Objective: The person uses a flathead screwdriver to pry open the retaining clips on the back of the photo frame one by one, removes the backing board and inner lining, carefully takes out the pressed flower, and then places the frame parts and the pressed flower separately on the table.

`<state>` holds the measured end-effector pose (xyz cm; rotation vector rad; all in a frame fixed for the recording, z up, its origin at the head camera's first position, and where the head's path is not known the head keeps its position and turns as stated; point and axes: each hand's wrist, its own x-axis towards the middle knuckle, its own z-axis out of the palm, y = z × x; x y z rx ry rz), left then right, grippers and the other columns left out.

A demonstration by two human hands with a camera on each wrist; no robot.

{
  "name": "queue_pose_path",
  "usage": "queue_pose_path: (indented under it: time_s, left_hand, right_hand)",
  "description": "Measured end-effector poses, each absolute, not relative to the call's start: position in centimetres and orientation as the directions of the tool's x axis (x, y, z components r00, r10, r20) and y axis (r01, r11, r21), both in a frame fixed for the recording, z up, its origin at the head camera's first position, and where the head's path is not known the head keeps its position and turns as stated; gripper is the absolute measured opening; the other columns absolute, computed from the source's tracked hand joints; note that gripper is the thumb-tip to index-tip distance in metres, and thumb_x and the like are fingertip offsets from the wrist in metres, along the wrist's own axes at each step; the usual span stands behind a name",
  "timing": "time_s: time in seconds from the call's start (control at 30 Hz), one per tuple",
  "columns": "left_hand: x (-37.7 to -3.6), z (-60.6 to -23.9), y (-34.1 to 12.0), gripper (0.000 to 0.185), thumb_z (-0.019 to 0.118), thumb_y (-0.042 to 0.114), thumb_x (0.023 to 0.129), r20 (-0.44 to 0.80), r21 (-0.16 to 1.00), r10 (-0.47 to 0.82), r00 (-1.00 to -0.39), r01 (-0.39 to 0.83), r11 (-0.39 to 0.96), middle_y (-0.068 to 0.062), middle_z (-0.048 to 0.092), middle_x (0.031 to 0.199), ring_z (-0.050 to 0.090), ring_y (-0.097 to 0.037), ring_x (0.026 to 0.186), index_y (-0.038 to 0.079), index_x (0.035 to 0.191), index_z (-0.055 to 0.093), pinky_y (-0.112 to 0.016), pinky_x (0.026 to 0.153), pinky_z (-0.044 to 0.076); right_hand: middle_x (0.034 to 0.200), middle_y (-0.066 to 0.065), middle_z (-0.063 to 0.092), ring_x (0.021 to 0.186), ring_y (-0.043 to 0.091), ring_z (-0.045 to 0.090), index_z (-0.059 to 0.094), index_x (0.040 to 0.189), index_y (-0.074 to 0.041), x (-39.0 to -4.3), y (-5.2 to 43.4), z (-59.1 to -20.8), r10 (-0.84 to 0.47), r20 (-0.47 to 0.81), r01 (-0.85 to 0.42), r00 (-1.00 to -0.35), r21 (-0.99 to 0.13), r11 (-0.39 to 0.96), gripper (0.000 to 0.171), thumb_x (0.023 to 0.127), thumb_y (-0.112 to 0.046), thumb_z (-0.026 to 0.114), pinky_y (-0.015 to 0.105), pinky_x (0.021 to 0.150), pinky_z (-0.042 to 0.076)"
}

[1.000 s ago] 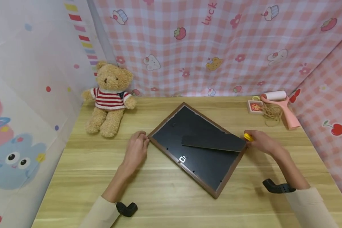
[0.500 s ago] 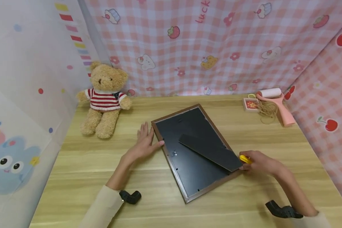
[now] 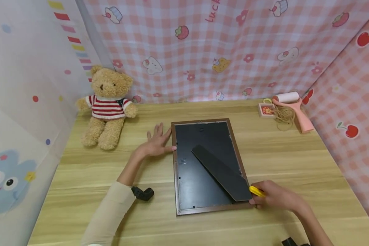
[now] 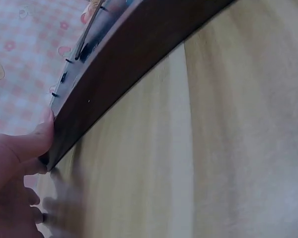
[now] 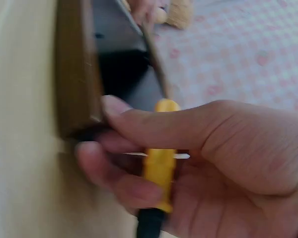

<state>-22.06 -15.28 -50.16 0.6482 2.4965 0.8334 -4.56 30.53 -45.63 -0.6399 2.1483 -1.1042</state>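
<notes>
Lying face down on the table, the picture frame now sits squared up near the person, its black backing board and easel stand uppermost and apparently not yet opened. The left hand rests flat with straight, released fingers against the frame's left edge, while the right hand has its fingers clenched around a yellow-handled tool at the lower right corner. Judging by this, positioning looks done; any work on the backing remains ahead.
</notes>
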Motion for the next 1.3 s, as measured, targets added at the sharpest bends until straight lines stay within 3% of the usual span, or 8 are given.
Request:
queue_pose_path:
  time_s: [0.17, 0.3, 0.43, 0.5, 0.6, 0.73, 0.97, 1.3]
  left_hand:
    - [-21.9, -52.9, -16.3, 0.097, 0.064, 0.054, 0.108, -0.155, 0.756, 0.579, -0.8, 0.281, 0.591, -0.016, -0.006, 0.185, -0.009, -0.04, 0.171, 0.02, 0.179, 0.007, -0.074, 0.125, -0.026]
    - [-21.0, -54.1, -16.9, 0.099, 0.062, 0.068, 0.103, -0.139, 0.779, 0.599, -0.788, 0.286, 0.558, -0.006, 0.006, 0.185, 0.004, -0.033, 0.172, 0.035, 0.178, 0.007, -0.069, 0.126, -0.027]
    - [-19.7, -53.4, -16.4, 0.105, 0.065, 0.071, 0.1, -0.117, 0.751, 0.605, -0.787, 0.329, 0.573, -0.011, 0.007, 0.185, 0.002, -0.035, 0.172, 0.026, 0.178, 0.01, -0.07, 0.126, -0.027]
    - [-19.1, -52.9, -16.0, 0.108, 0.069, 0.067, 0.1, -0.101, 0.746, 0.605, -0.79, 0.342, 0.571, -0.015, 0.007, 0.184, 0.0, -0.037, 0.172, 0.018, 0.178, 0.011, -0.072, 0.124, -0.027]
    - [-18.3, -52.3, -15.7, 0.111, 0.074, 0.06, 0.1, -0.086, 0.753, 0.598, -0.797, 0.341, 0.563, -0.018, 0.006, 0.184, -0.001, -0.038, 0.172, 0.012, 0.178, 0.011, -0.073, 0.123, -0.03]
    - [-18.1, -52.2, -15.4, 0.11, 0.072, 0.059, 0.101, -0.07, 0.764, 0.599, -0.798, 0.343, 0.547, -0.015, 0.005, 0.185, -0.002, -0.034, 0.172, 0.012, 0.178, 0.008, -0.068, 0.123, -0.033]
    - [-18.5, -52.1, -14.9, 0.108, 0.067, 0.064, 0.103, -0.03, 0.795, 0.628, -0.777, 0.362, 0.486, -0.018, 0.004, 0.185, -0.002, -0.038, 0.172, 0.012, 0.178, 0.007, -0.067, 0.121, -0.035]
    - [-18.1, -50.9, -15.0, 0.103, 0.072, 0.042, 0.106, -0.08, 0.794, 0.613, -0.786, 0.321, 0.516, -0.014, 0.0, 0.185, -0.006, -0.034, 0.172, 0.01, 0.178, 0.005, -0.06, 0.123, -0.037]
  right_hand:
    - [0.079, -0.012, 0.054, 0.07, -0.003, 0.047, 0.069, 0.097, -0.009, -4.9, 31.7, -43.7, -0.61, -0.096, -0.33, -0.786, -0.77, 0.546, 0.009, 0.105, -0.008, 0.072, 0.023, 0.055, 0.039]
    - [0.093, -0.001, 0.074, 0.08, -0.004, 0.058, 0.078, 0.112, -0.008, -5.9, 29.8, -40.7, -0.389, 0.143, -0.379, -0.91, -0.666, 0.642, 0.009, 0.105, -0.005, 0.072, 0.017, 0.064, 0.048]
    - [0.112, 0.004, 0.081, 0.092, -0.003, 0.062, 0.082, 0.117, -0.012, -7.4, 26.7, -38.3, -0.263, 0.316, -0.408, -0.912, -0.621, 0.669, 0.016, 0.107, -0.006, 0.07, 0.01, 0.078, 0.048]
    - [0.11, 0.004, 0.079, 0.09, -0.001, 0.061, 0.081, 0.114, -0.012, -8.3, 25.1, -37.6, -0.253, 0.36, -0.435, -0.898, -0.64, 0.634, 0.016, 0.107, -0.006, 0.069, 0.01, 0.079, 0.047]
    - [0.106, 0.008, 0.079, 0.082, 0.004, 0.067, 0.081, 0.113, -0.007, -10.0, 22.8, -37.6, -0.283, 0.354, -0.452, -0.891, -0.735, 0.506, 0.015, 0.107, -0.002, 0.068, 0.013, 0.075, 0.056]
    - [0.11, 0.013, 0.08, 0.088, 0.01, 0.075, 0.081, 0.121, -0.001, -12.5, 20.5, -39.1, -0.392, 0.262, -0.415, -0.882, -0.826, 0.382, 0.021, 0.101, 0.002, 0.075, 0.019, 0.077, 0.063]
    - [0.121, 0.015, 0.081, 0.1, 0.014, 0.078, 0.08, 0.13, -0.004, -15.7, 19.2, -42.2, -0.418, 0.089, -0.254, -0.904, -0.899, 0.357, 0.03, 0.101, -0.006, 0.079, 0.019, 0.09, 0.061]
    - [0.119, 0.014, 0.082, 0.101, 0.013, 0.08, 0.079, 0.133, -0.003, -17.7, 18.1, -45.7, -0.398, 0.026, -0.163, -0.917, -0.935, 0.316, 0.03, 0.105, -0.012, 0.076, 0.019, 0.096, 0.058]
